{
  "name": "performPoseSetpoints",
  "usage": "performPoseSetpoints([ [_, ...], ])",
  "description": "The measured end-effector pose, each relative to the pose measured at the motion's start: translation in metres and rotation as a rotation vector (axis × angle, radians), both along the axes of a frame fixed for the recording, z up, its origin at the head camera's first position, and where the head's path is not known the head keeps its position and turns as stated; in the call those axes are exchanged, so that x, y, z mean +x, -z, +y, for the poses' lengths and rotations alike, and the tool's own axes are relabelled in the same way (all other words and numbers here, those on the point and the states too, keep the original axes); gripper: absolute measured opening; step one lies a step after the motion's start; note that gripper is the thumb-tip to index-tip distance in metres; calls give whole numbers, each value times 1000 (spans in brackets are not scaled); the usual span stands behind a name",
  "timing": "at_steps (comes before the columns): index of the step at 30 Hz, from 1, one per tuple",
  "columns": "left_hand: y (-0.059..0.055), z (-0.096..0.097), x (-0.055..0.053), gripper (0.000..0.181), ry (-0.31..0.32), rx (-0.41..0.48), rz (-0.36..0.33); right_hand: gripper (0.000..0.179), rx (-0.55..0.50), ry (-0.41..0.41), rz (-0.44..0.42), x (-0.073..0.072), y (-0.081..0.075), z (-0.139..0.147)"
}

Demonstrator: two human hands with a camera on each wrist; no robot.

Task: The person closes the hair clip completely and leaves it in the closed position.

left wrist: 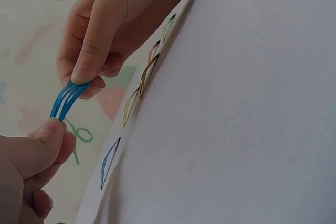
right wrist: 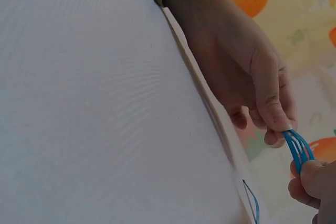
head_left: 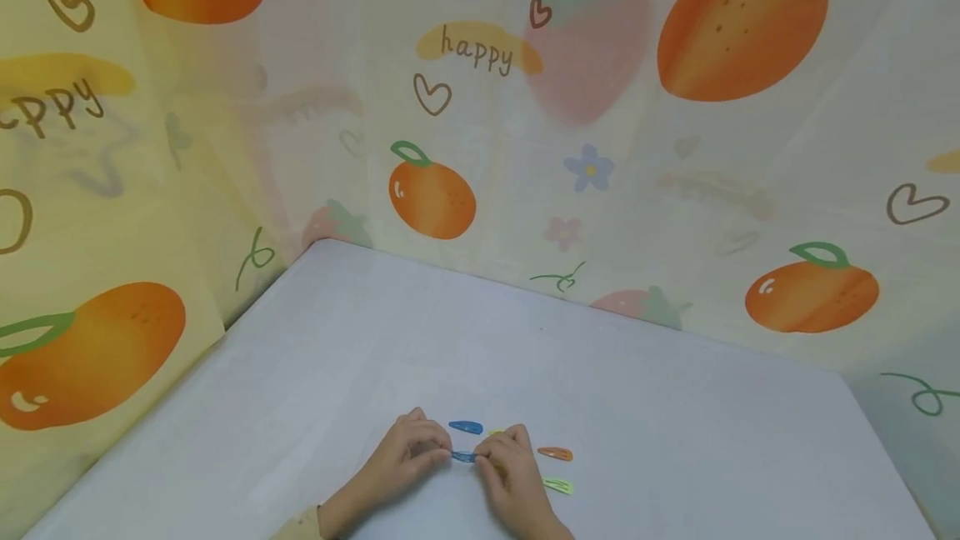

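A blue snap hair clip (head_left: 464, 457) is held between my two hands, low over the white table. My left hand (head_left: 401, 457) pinches one end of it between thumb and fingers. At the opposite end, my right hand (head_left: 517, 473) pinches it the same way. In the left wrist view this blue clip (left wrist: 70, 98) looks bowed, with its slim bars spread apart. A second blue hair clip (head_left: 467, 427) lies on the table just beyond the hands. Partly hidden behind my right hand is a yellow clip (head_left: 496, 432).
To the right of my right hand, an orange clip (head_left: 556, 453) and a lime-green clip (head_left: 558, 486) lie on the white table (head_left: 420, 340). A fruit-printed curtain (head_left: 495, 123) rises along the table's back and left edges.
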State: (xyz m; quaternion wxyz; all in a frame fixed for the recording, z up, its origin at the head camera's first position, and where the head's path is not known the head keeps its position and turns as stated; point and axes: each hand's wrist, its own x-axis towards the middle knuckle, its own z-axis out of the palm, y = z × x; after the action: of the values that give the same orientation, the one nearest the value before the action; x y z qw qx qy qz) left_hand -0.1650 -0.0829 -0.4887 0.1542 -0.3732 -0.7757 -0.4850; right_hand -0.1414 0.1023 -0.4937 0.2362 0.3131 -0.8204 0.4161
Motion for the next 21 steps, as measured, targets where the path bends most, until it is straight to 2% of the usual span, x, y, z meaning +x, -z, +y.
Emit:
performPoseSetpoints([
  [2,5,-1,-2,8,-10,-11,-35,8,-20,-5,13,0,-1,0],
  [4,5,-2,-1,6,-24,-26,-79,7,-28,-8,13,1,-1,0],
  [11,-16,0,8,6,-37,-26,-161,6,43,9,-23,-1,0,1],
  [14,-20,2,11,5,-57,-28,-194,9,71,37,-21,-1,0,1],
  [21,-20,3,12,4,-49,-14,-183,20,106,82,52,0,0,1],
])
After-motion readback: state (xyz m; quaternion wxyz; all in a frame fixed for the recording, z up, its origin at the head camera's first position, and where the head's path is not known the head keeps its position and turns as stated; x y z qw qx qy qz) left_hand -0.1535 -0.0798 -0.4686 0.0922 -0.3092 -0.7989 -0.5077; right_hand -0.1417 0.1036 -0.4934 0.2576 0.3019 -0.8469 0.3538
